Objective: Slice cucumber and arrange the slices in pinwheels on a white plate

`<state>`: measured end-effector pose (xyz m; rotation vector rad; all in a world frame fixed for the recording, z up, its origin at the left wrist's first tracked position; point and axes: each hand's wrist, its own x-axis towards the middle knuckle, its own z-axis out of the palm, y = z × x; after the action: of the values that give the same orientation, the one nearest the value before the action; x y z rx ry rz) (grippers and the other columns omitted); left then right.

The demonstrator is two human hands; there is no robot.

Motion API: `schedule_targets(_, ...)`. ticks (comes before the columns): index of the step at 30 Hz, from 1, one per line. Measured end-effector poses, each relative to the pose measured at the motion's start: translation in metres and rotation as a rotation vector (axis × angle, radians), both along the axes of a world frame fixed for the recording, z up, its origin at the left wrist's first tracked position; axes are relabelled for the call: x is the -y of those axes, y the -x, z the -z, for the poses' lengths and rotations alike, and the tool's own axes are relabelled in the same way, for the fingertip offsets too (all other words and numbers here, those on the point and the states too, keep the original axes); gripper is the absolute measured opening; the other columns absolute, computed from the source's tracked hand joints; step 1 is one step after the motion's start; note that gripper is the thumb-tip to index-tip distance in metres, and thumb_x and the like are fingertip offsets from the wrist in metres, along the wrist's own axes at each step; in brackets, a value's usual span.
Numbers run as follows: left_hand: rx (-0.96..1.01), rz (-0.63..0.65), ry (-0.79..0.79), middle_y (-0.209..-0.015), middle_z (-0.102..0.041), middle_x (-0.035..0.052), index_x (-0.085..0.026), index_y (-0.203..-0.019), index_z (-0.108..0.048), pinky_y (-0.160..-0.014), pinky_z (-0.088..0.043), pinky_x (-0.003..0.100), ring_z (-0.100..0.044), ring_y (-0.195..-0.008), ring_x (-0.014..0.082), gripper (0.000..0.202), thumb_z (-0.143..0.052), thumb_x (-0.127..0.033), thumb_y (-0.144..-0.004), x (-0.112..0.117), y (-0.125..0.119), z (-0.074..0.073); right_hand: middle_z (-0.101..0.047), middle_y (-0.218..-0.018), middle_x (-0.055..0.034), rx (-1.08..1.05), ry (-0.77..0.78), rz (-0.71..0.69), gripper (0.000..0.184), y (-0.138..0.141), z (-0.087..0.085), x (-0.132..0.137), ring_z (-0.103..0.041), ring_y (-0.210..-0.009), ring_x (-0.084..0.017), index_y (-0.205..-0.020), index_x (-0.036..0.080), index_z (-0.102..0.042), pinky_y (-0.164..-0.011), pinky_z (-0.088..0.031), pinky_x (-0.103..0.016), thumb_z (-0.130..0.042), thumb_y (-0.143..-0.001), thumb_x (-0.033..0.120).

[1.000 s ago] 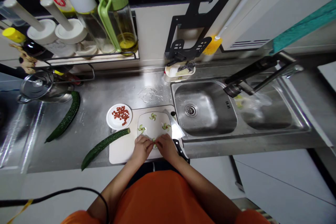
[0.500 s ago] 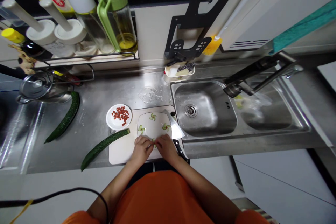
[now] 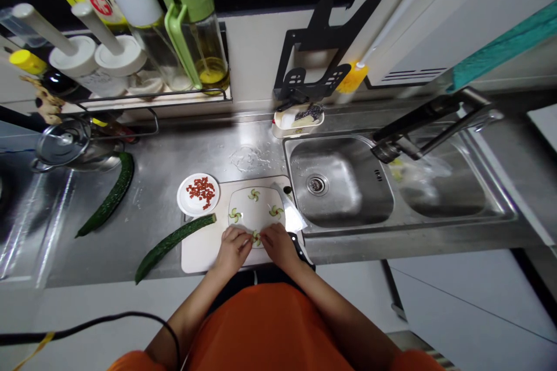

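A pale, rounded-square plate [image 3: 256, 207] lies on the white cutting board [image 3: 200, 254]. Several green pinwheel shapes, like thin cucumber slices with red bits at the centre, sit near its sides. At the near pinwheel [image 3: 256, 237], my left hand [image 3: 234, 248] comes in from the left, fingertips pinched at its edge. My right hand [image 3: 278, 244] is bent in from the right with fingertips pressed together beside it. What either pinch holds is too small to see. By my right hand lies a kitchen knife [image 3: 296, 220] with a black handle.
A white dish [image 3: 191, 204] of chopped red pieces stands at the board's far left corner. One cucumber [image 3: 174, 243] overlaps the board's left edge; another cucumber [image 3: 111, 197] lies further left. The double sink [image 3: 343, 179] is on the right, under a dark faucet [image 3: 413, 122].
My fingertips have drawn slightly apart, the left hand shifting a little left, so the near pinwheel shows more fully between them. The view has shifted slightly.
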<state>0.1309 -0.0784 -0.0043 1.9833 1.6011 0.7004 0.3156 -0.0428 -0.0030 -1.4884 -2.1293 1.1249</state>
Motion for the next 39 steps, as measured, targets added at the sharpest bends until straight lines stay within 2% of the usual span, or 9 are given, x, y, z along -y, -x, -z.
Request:
schedule_targets(2,0.054,-0.068,-0.015,-0.09,-0.063,0.0064,-0.023,-0.098,-0.068,-0.08,-0.048,0.035,-0.058,-0.089,0.0185,0.018,-0.055,-0.025,-0.085,0.002,0.006,-0.001,-0.058,-0.081,-0.0068,-0.057,0.005,0.067,0.016,-0.007,-0.002,-0.001,-0.05,-0.085,-0.023,-0.081,0.022,-0.063,-0.079,-0.038,-0.036,-0.048,-0.086,0.021)
schedule_targets(6,0.089,-0.29,-0.001,-0.102,-0.061,0.0093,-0.02,-0.104,-0.064,-0.086,-0.05,0.036,-0.059,-0.098,0.0201,0.023,-0.055,-0.03,-0.085,0.006,0.022,-0.005,-0.059,-0.09,-0.0076,-0.169,-0.01,0.26,0.016,-0.027,-0.004,-0.006,-0.052,-0.088,-0.024,-0.093,0.023,-0.062,-0.081,-0.04,-0.037,-0.049,-0.083,0.023)
schedule_targets(9,0.103,-0.41,0.091,-0.099,-0.061,0.0097,-0.018,-0.112,-0.059,-0.078,-0.052,0.034,-0.061,-0.085,0.018,0.033,-0.056,-0.034,-0.084,0.01,0.031,-0.003,-0.059,-0.092,-0.008,-0.135,-0.014,0.406,0.022,-0.037,-0.002,-0.01,-0.052,-0.083,-0.023,-0.099,0.022,-0.06,-0.079,-0.041,-0.037,-0.05,-0.079,0.026)
schedule_targets(12,0.22,-0.475,0.218,-0.092,-0.064,0.0072,-0.017,-0.122,-0.053,-0.07,-0.053,0.03,-0.061,-0.072,0.0141,0.044,-0.057,-0.038,-0.083,0.012,0.032,0.004,-0.06,-0.087,-0.0077,-0.051,0.038,0.491,0.031,-0.041,0.002,-0.013,-0.053,-0.076,-0.022,-0.105,0.018,-0.059,-0.076,-0.041,-0.036,-0.048,-0.078,0.028)
schedule_targets(17,0.418,-0.543,0.4,-0.077,-0.064,0.0011,-0.018,-0.12,-0.055,-0.062,-0.05,0.025,-0.059,-0.063,0.0118,0.049,-0.06,-0.042,-0.078,0.011,0.023,0.014,-0.062,-0.079,-0.0052,-0.01,0.135,0.492,0.034,-0.038,0.004,-0.017,-0.055,-0.068,-0.019,-0.105,0.016,-0.061,-0.068,-0.041,-0.031,-0.044,-0.079,0.031)
schedule_targets(20,0.51,-0.596,0.447,-0.074,-0.062,0.0,-0.016,-0.116,-0.058,-0.061,-0.048,0.023,-0.058,-0.062,0.0108,0.051,-0.064,-0.042,-0.072,0.007,0.022,0.018,-0.062,-0.075,-0.0043,0.021,0.122,0.47,0.03,-0.036,0.003,-0.021,-0.055,-0.066,-0.018,-0.095,0.017,-0.064,-0.065,-0.039,-0.029,-0.043,-0.078,0.03)
schedule_targets(25,0.628,-0.593,0.518,-0.067,-0.059,-0.003,-0.015,-0.11,-0.06,-0.062,-0.045,0.021,-0.054,-0.059,0.0096,0.049,-0.067,-0.037,-0.067,0.001,0.025,0.018,-0.061,-0.068,-0.0028,0.025,0.149,0.47,0.027,-0.036,0.002,-0.027,-0.055,-0.062,-0.017,-0.087,0.018,-0.064,-0.061,-0.038,-0.027,-0.043,-0.076,0.03)
schedule_targets(33,0.746,-0.607,0.569,-0.06,-0.052,-0.0068,-0.015,-0.104,-0.059,-0.052,-0.037,0.019,-0.046,-0.052,0.0074,0.048,-0.07,-0.039,-0.064,-0.001,0.024,0.003,-0.055,-0.063,0.0001,-0.026,0.174,0.507,0.02,-0.037,-0.001,-0.028,-0.051,-0.059,-0.016,-0.08,0.02,-0.06,-0.059,-0.034,-0.026,-0.044,-0.074,0.031)
schedule_targets(39,0.808,-0.612,0.562,-0.062,-0.055,-0.0058,-0.015,-0.108,-0.058,-0.056,-0.038,0.019,-0.049,-0.055,0.0078,0.053,-0.072,-0.039,-0.063,-0.005,0.029,-0.025,-0.046,-0.06,0.0035,-0.23,0.226,0.559,0.015,-0.033,-0.016,-0.037,-0.042,-0.056,-0.014,-0.073,0.021,-0.054,-0.056,-0.032,-0.026,-0.05,-0.071,0.035)
